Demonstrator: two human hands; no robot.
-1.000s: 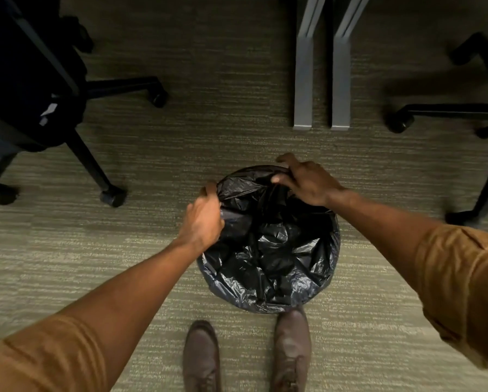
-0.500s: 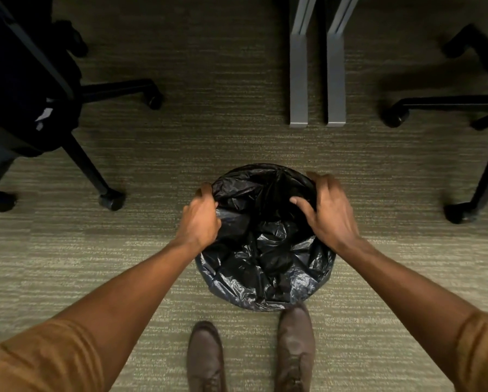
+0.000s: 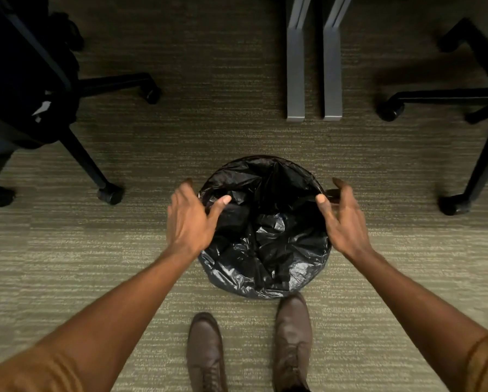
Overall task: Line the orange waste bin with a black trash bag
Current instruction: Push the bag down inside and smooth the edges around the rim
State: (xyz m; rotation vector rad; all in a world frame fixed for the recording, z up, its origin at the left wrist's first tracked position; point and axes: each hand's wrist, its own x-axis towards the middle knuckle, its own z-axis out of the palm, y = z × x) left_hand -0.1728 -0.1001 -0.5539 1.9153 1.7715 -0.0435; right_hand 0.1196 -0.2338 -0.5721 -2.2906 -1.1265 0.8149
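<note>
One black trash bag [image 3: 265, 236] sits on the carpet [image 3: 67, 264], draped so fully over the bin that no orange shows from up here. Its mouth gapes round and dark, with the plastic crumpled shiny on the near side. Two hands are at it. The left hand [image 3: 190, 219] hovers at the bag's left edge, fingers spread wide, thumb reaching in over the rim, pinching nothing. The right hand [image 3: 343, 219] mirrors it at the bag's right edge, grip loose and spread too, thumb tip just at the rim; whether it actually touches the plastic I can't tell. Both forearms are bare, with tan sleeves pushed up.

Two brown shoes stand just on the near side of the bag: the right shoe [image 3: 292, 340] with its toe nearly against the plastic, the left shoe [image 3: 206, 352] set a little further back from it. Beyond the bag, two grey metal legs [image 3: 313, 66] run side by side across the carpet. Two black wheeled chairs flank it, one chair base [image 3: 90, 154] away to the bag's left, the other chair base [image 3: 463, 123] away to its right.
</note>
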